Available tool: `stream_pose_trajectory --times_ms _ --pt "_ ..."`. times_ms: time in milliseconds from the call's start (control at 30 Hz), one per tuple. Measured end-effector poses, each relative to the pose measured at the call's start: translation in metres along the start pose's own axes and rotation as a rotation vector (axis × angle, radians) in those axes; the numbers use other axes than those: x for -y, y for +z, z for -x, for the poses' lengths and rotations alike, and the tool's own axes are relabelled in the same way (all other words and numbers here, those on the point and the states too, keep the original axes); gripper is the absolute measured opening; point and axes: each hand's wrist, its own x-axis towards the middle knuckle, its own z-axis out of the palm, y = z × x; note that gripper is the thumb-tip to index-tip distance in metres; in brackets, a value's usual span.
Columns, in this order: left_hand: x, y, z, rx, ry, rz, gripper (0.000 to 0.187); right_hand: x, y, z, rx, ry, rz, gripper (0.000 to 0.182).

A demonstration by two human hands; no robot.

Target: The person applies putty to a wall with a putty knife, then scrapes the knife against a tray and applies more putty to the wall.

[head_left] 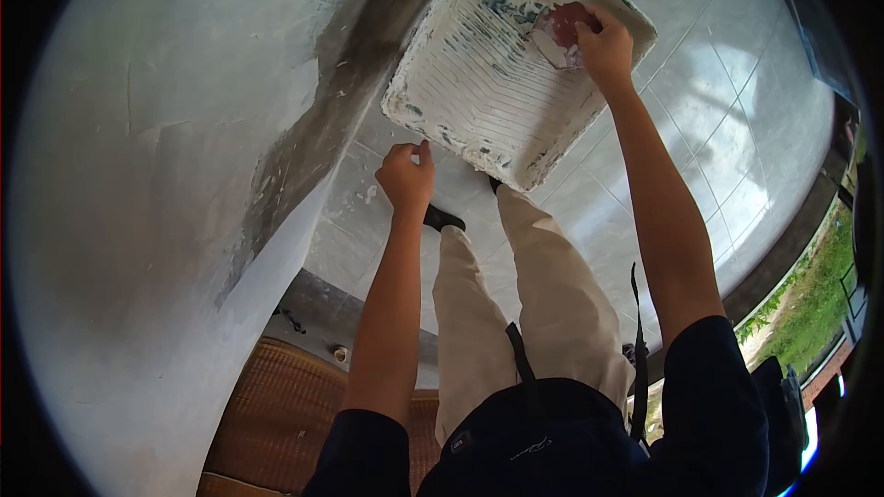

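A large white paint tray (pixel 497 82) with a ribbed slope is crusted with white material and dark smears. Over its upper right part, my right hand (pixel 608 47) grips a flat reddish scraper (pixel 573 25), whose pale, coated blade is at the tray's surface. My left hand (pixel 407 173) is beside the tray's lower left edge, its fingers curled with thumb and fingertips close together; whether something small is between them cannot be made out.
On the left rises a grey-white wall (pixel 184 175) with a rough dark strip. Grey floor tiles (pixel 700 119) lie below. A brown woven mat (pixel 276 414) is at lower left, and grass (pixel 810 294) shows at far right.
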Motion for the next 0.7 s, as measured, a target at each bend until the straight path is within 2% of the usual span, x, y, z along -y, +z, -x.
stream_pose_trajectory --times_ms 67,100,167,200,267,300,367,400,467,500,567,600,667,700 --pt "-0.002 0.005 0.001 -0.145 0.067 0.032 0.016 0.000 0.001 -0.017 -0.048 -0.066 0.040 0.033" --pt "-0.005 0.001 -0.003 -0.141 0.064 0.030 0.016 0.006 -0.001 -0.026 -0.065 -0.141 0.088 0.033" --pt "-0.009 -0.005 -0.011 0.280 -0.253 -0.055 0.022 0.008 0.002 -0.036 -0.099 -0.333 0.153 0.028" --pt "-0.011 -0.004 -0.009 0.284 -0.253 -0.056 0.022 0.007 0.003 -0.040 -0.098 -0.329 0.155 0.028" --pt "-0.016 0.000 -0.005 -0.080 -0.009 -0.107 0.021 0.008 0.004 -0.047 -0.112 -0.463 0.205 0.026" --pt "-0.014 0.002 -0.006 -0.079 -0.010 -0.106 0.021 0.009 0.004 -0.048 -0.111 -0.463 0.206 0.026" --pt "-0.015 0.004 -0.011 -0.010 -0.171 0.057 0.024 0.011 0.005 -0.048 -0.145 -0.526 0.222 0.025" --pt "-0.015 0.001 -0.015 -0.010 -0.172 0.056 0.024 0.010 0.005 -0.047 -0.144 -0.526 0.222 0.025" --pt "-0.016 -0.007 -0.022 0.281 -0.327 -0.022 0.022 0.007 0.003 -0.046 -0.162 -0.538 0.218 0.025" --pt "-0.018 -0.001 -0.018 0.281 -0.326 -0.022 0.022 0.005 0.003 -0.046 -0.162 -0.539 0.218 0.025" --pt "-0.028 0.009 -0.009 -0.258 -0.134 0.029 0.016 0.002 0.001 -0.045 -0.174 -0.542 0.235 0.025" --pt "-0.028 0.005 -0.009 -0.258 -0.133 0.029 0.016 0.001 0.001 -0.044 -0.175 -0.542 0.234 0.025" --pt "-0.029 -0.007 -0.013 0.199 -0.378 0.009 0.027 0.000 0.000 -0.042 -0.171 -0.539 0.237 0.025" --pt "-0.028 -0.009 -0.016 0.199 -0.376 0.009 0.027 0.000 0.000 -0.042 -0.173 -0.539 0.238 0.025"
